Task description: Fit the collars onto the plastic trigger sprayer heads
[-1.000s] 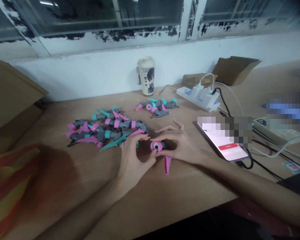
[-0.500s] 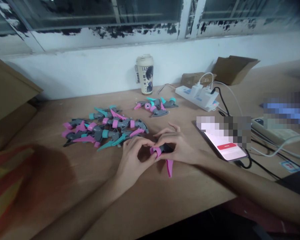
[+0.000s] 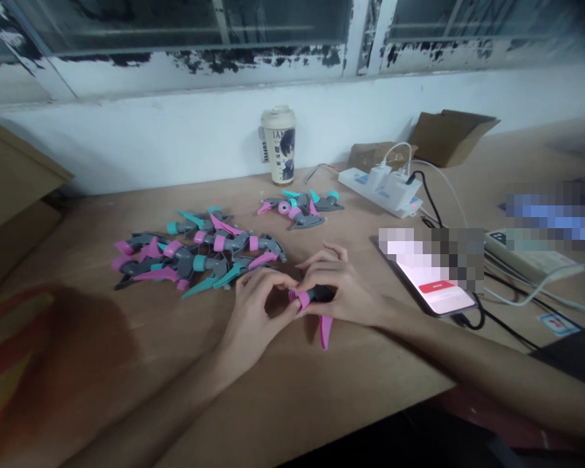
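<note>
Between my two hands is a grey spray trigger head [image 3: 325,330] with a pink collar and a pink lever that points down toward me. My left hand [image 3: 260,309] pinches the pink collar with thumb and forefinger. Around the grey body my right hand [image 3: 344,286] is closed, and its fingers hide much of that body. Just beyond my left hand lies a heap of grey trigger heads [image 3: 214,263] with pink and turquoise parts. A smaller group of the same trigger heads [image 3: 302,211] sits farther back.
A printed coffee cup [image 3: 279,146] stands against the wall. On the right are a white power strip [image 3: 380,193] with chargers, a lit phone [image 3: 433,286] and several cables. Cardboard [image 3: 17,172] stands at the left, and a brown box [image 3: 451,136] at the back right.
The view has shifted slightly, so everything on the table appears a little farther left. Both hands keep their grip on the trigger head, whose collar is turned slightly.
</note>
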`<move>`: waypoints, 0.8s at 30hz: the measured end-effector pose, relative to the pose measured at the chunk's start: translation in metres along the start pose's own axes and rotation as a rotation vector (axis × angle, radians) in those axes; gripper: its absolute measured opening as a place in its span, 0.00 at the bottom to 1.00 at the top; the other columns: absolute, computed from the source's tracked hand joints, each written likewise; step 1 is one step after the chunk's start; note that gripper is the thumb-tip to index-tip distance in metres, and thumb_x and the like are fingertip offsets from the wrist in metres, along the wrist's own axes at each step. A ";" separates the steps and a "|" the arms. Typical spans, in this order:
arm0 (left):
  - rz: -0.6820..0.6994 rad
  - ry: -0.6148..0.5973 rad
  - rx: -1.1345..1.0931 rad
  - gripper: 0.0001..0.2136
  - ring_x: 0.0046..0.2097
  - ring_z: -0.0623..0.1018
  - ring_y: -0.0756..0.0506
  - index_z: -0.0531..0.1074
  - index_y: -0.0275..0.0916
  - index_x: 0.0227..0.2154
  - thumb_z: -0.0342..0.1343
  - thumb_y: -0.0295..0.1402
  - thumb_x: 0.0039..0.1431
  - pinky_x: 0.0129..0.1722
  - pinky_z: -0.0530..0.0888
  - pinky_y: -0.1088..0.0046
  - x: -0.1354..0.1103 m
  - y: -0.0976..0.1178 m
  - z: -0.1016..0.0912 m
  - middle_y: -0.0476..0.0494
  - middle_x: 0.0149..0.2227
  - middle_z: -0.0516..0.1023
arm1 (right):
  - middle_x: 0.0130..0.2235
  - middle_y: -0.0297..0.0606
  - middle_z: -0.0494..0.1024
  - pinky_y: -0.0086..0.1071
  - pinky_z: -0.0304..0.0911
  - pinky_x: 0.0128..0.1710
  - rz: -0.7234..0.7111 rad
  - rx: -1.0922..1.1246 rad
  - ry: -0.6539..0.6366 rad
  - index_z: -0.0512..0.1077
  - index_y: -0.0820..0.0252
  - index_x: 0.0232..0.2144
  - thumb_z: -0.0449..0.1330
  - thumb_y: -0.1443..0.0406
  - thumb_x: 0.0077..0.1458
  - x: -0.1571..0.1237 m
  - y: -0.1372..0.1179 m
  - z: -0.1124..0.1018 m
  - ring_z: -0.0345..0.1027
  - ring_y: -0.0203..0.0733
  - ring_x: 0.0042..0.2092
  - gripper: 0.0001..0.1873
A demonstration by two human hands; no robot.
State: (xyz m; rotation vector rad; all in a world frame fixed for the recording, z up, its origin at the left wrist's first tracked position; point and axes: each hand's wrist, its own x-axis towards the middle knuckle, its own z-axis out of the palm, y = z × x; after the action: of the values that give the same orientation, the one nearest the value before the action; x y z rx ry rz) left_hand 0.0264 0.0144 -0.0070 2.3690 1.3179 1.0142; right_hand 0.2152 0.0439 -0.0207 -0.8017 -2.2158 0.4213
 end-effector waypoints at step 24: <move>0.042 0.008 -0.097 0.07 0.45 0.71 0.44 0.68 0.42 0.37 0.54 0.27 0.55 0.48 0.66 0.60 0.004 -0.005 0.002 0.46 0.38 0.73 | 0.32 0.28 0.76 0.43 0.46 0.54 0.008 0.008 0.136 0.71 0.53 0.30 0.66 0.59 0.44 0.000 -0.001 0.006 0.68 0.40 0.44 0.10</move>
State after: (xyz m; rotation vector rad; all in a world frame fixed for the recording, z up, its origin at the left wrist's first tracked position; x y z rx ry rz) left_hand 0.0259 0.0207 -0.0097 2.3320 1.1974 1.0751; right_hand 0.2109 0.0430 -0.0242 -0.8111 -2.0845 0.3676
